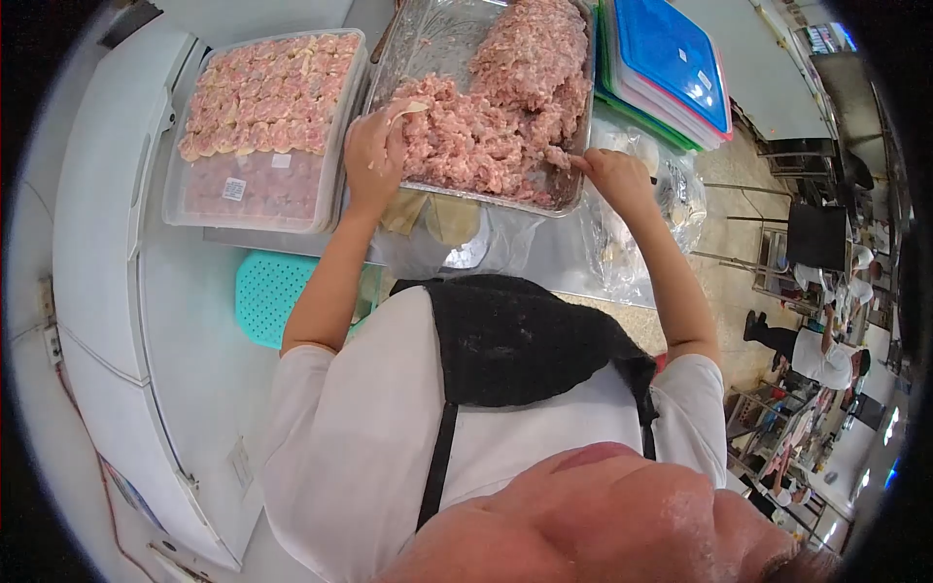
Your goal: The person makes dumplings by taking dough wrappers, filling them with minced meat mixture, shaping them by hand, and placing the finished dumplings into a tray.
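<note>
My left hand is at the left rim of a metal tray, its fingers curled around a thin pale dough wrapper. Pink ground meat fills much of the tray, heaped higher at the far right. At the tray's right rim, my right hand is closed on something thin, mostly hidden by the fingers. A small lump of meat shows just beyond those fingertips.
On the left, a clear plastic box holds rows of filled dumplings. Coloured lids are stacked at right, above a clear plastic bag. A turquoise perforated basket sits lower left. Co-workers are far right.
</note>
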{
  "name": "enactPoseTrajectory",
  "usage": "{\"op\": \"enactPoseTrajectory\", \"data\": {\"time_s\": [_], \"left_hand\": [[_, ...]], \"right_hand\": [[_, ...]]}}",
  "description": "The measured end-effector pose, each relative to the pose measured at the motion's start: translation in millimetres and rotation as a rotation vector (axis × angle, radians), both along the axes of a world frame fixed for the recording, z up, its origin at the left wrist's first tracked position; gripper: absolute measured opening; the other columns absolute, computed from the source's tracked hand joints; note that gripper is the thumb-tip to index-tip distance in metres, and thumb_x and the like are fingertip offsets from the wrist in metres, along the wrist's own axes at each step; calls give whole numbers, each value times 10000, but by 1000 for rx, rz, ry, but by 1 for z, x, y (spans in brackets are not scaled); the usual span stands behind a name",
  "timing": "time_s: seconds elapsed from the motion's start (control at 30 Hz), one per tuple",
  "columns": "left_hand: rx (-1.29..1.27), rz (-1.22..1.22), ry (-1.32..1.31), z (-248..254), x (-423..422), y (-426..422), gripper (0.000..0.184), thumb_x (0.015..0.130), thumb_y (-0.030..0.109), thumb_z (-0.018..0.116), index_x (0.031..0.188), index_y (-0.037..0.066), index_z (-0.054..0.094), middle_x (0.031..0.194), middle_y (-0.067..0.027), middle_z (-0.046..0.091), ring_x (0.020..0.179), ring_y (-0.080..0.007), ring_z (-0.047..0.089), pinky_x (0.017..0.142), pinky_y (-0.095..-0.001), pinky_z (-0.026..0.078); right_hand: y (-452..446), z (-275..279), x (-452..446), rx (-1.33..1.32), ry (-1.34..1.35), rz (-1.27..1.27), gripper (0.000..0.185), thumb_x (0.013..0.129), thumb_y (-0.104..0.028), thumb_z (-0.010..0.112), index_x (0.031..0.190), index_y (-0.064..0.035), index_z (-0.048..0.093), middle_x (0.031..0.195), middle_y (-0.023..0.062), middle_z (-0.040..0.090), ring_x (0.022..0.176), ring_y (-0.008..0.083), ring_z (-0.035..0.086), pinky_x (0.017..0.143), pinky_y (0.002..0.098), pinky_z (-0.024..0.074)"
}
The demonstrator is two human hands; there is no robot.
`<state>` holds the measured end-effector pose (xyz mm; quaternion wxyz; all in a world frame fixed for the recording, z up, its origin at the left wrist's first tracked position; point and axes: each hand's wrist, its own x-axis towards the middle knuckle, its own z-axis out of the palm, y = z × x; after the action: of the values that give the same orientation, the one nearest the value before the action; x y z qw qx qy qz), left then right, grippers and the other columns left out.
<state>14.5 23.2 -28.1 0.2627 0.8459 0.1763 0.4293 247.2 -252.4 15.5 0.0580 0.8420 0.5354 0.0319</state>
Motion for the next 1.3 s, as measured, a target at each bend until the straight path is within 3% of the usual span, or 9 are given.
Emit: {"op": "enactPoseTrajectory", "data": {"time_s": [0.27,0.4,0.6,0.7,0.83,1.0,1.07,1.2,1.3], "left_hand": [[-15,67,-35,-7,4,-2,223,904,106,508,1085,97,638,919,-122,649,840,-323,590,773,-411,441],[-163,78,13,-1,4,3,228,938,166,488,1087,83,640,917,-139,652,835,-327,597,757,-412,453],[-165,56,-29,-10,2,7,253,959,215,469,1089,77,637,888,-156,641,829,-338,595,754,-421,455],[-132,124,-53,-15,1,5,244,955,209,477,1093,78,630,882,-154,636,832,-335,592,751,-418,454],[-213,103,-79,-13,0,3,240,952,203,479,1099,75,620,876,-154,628,828,-329,586,742,-422,451],[-118,156,-35,-22,3,4,239,939,201,480,1072,84,641,867,-141,637,810,-328,582,732,-440,442],[-88,145,-21,-19,1,3,234,930,198,488,1056,86,650,866,-132,644,807,-326,582,737,-440,439],[-89,110,-41,-5,0,-1,225,918,197,500,1034,85,657,865,-120,651,807,-324,584,752,-431,432],[-105,125,12,-7,-3,0,225,918,197,499,1038,85,654,867,-122,652,814,-322,584,753,-429,428]], "right_hand": [[29,9,38,-96,-24,72,366,893,-450,515,831,-113,642,750,125,661,713,317,660,602,455,509],[54,82,33,-313,-194,89,398,857,-446,563,705,-98,683,695,127,661,696,302,674,588,422,525],[77,75,83,-7,-528,183,188,752,-245,612,647,-104,680,678,113,666,655,258,679,530,380,523],[83,16,82,51,-474,256,118,710,-174,608,660,-99,684,667,110,664,648,252,679,525,383,521],[69,11,-13,-186,-189,46,145,768,-139,570,719,-77,692,703,128,675,671,275,684,540,401,527],[35,35,-95,-236,-83,227,140,783,-122,548,719,-67,659,708,108,652,684,271,679,549,416,534],[45,66,-65,-344,-184,164,151,785,-150,563,711,-79,673,702,102,653,685,266,679,555,401,536],[71,99,7,-108,-492,128,124,743,-158,592,665,-104,672,671,100,664,644,251,681,512,374,529],[85,78,58,11,-589,161,126,742,-158,593,648,-115,665,650,103,657,615,255,676,504,375,523]]}}
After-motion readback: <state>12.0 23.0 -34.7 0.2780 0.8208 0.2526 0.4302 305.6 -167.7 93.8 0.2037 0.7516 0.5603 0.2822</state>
